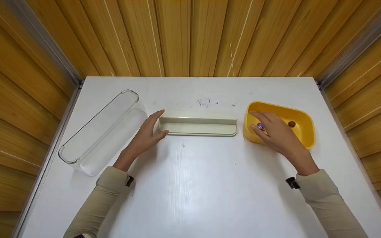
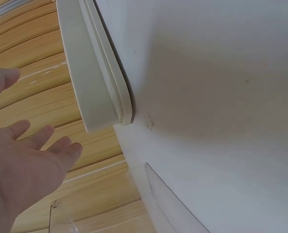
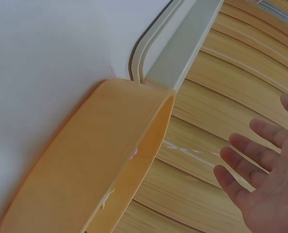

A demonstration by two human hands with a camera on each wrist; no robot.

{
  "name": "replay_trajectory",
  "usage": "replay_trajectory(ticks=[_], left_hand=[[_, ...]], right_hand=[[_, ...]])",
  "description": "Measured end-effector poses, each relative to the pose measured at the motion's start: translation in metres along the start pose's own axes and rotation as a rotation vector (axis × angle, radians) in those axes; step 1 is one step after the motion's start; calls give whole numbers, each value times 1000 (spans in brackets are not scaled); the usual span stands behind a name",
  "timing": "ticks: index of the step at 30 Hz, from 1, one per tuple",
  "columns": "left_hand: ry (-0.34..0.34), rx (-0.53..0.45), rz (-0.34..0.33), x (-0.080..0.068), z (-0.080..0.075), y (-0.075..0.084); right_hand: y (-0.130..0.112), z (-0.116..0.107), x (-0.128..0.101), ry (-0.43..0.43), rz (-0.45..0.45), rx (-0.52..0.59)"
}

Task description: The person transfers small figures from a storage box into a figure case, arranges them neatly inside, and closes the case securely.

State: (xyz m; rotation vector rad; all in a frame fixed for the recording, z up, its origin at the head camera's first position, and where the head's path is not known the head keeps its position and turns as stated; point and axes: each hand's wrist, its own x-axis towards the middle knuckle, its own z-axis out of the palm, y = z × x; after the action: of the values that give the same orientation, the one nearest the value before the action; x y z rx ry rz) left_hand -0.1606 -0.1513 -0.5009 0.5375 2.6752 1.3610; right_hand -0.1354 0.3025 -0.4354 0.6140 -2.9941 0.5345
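Note:
A long cream tray lies across the middle of the white table. My left hand is at its left end with straight fingers, thumb near the tray's corner; the left wrist view shows the open palm apart from the tray. A yellow tub stands right of the tray. My right hand hovers open over the tub's left part, above a small purple and white item. A small brown item lies in the tub. The right wrist view shows spread fingers beside the tub.
A clear plastic bin lies slanted at the table's left. Wooden slat walls close in the back and both sides. Grey smudges mark the tabletop behind the tray.

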Motion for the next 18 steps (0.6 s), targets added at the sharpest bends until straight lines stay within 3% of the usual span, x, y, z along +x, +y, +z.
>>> replay_trajectory(ticks=[10,18], left_hand=[[71,-255,-72,14,2,-20],[120,-400,-130,26,2,-30]], right_hand=[[21,-11,10,-126,94,54],[30,-16,24,-172,66,36]])
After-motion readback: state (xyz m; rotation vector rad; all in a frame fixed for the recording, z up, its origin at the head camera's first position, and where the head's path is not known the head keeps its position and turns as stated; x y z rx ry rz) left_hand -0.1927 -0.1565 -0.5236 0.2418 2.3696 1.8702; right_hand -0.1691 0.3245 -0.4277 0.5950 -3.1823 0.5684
